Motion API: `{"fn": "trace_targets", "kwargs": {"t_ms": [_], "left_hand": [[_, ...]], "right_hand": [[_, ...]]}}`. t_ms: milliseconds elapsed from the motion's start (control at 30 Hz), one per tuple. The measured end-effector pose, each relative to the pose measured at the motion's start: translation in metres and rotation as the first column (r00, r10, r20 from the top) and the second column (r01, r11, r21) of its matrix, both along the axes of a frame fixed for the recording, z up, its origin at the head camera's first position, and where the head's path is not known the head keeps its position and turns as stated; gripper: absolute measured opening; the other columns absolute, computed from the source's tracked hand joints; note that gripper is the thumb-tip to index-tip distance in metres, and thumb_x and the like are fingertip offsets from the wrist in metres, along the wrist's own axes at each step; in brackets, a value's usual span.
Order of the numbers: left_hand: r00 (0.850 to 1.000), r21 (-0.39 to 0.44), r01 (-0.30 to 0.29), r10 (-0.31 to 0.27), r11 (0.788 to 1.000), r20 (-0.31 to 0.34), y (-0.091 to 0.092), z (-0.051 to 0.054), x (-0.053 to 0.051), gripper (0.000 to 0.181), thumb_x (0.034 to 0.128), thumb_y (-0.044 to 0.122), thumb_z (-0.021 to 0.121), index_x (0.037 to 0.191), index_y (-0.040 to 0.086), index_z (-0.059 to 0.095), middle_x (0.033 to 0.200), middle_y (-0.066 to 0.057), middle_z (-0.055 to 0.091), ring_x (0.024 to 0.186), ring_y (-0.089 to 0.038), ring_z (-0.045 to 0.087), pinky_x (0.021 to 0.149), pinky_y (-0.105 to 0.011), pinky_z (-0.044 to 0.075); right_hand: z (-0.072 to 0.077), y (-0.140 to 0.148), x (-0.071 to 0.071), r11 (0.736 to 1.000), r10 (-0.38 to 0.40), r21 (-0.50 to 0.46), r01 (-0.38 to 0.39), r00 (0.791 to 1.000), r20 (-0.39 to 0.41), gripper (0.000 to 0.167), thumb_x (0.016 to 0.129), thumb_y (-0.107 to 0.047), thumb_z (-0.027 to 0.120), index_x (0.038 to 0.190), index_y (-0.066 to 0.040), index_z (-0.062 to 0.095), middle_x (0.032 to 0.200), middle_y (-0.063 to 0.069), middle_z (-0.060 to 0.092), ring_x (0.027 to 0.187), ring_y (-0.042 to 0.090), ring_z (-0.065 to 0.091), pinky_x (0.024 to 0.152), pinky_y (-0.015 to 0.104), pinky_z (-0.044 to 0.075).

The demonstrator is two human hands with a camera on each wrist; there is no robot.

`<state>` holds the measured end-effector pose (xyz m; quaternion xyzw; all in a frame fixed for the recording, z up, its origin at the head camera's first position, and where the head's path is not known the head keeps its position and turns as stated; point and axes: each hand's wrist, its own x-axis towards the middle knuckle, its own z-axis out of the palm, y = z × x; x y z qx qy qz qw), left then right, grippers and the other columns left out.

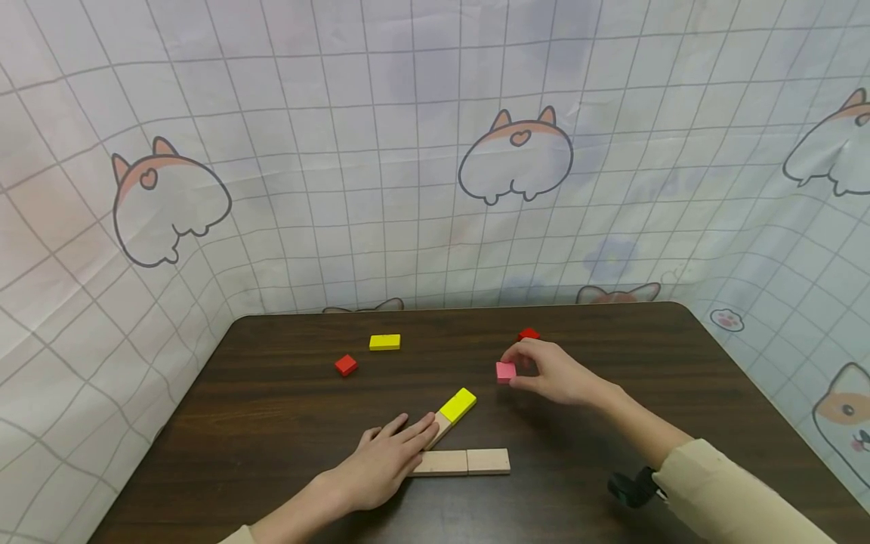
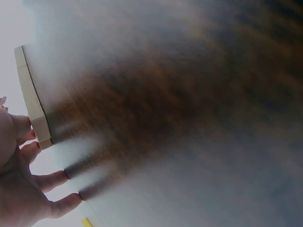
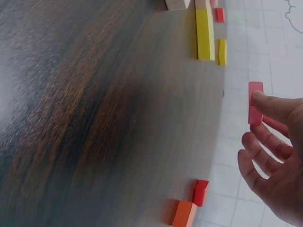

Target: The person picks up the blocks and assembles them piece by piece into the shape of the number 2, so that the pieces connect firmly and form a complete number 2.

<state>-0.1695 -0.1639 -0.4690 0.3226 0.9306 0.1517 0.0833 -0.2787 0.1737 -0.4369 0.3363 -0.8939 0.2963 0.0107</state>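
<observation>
My right hand [image 1: 553,372] pinches a small pink block [image 1: 506,372] between thumb and fingertips; the right wrist view shows the pink block [image 3: 255,106] raised above the table. My left hand [image 1: 384,461] rests with spread fingers on the near-middle of the table, touching the wooden blocks. Two plain wooden blocks [image 1: 488,462] lie end to end in a row, the left one partly under the hand. From there a slanting line runs away to the right: a plain wooden block [image 1: 440,428], partly covered by fingers, then a yellow block [image 1: 458,406] against its end.
On the dark brown table [image 1: 272,431], a loose yellow block [image 1: 384,342] and a red block [image 1: 346,366] lie back left. Another red block [image 1: 529,333] sits behind my right hand, and the right wrist view has an orange block [image 3: 183,214]. A patterned cloth [image 1: 408,227] hangs behind.
</observation>
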Motion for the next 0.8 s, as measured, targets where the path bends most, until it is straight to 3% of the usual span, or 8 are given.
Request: {"fn": "trace_targets", "kwargs": {"t_ms": [800], "left_hand": [[1.000,0.000,-0.007,0.007,1.000,0.005,0.001,-0.001,0.000,0.053,0.1101,0.025,0.050,0.162,0.020,0.037,0.167,0.001,0.029,0.146,-0.044,0.033,0.102,-0.070,0.033]], "right_hand": [[-0.007,-0.025,-0.008,0.999,0.041,-0.028,-0.041,0.999,0.001,0.030,0.089,-0.009,0.082,0.116,-0.006,0.068,0.108,0.002,0.066,0.092,0.027,0.058,0.082,0.044,0.053]]}}
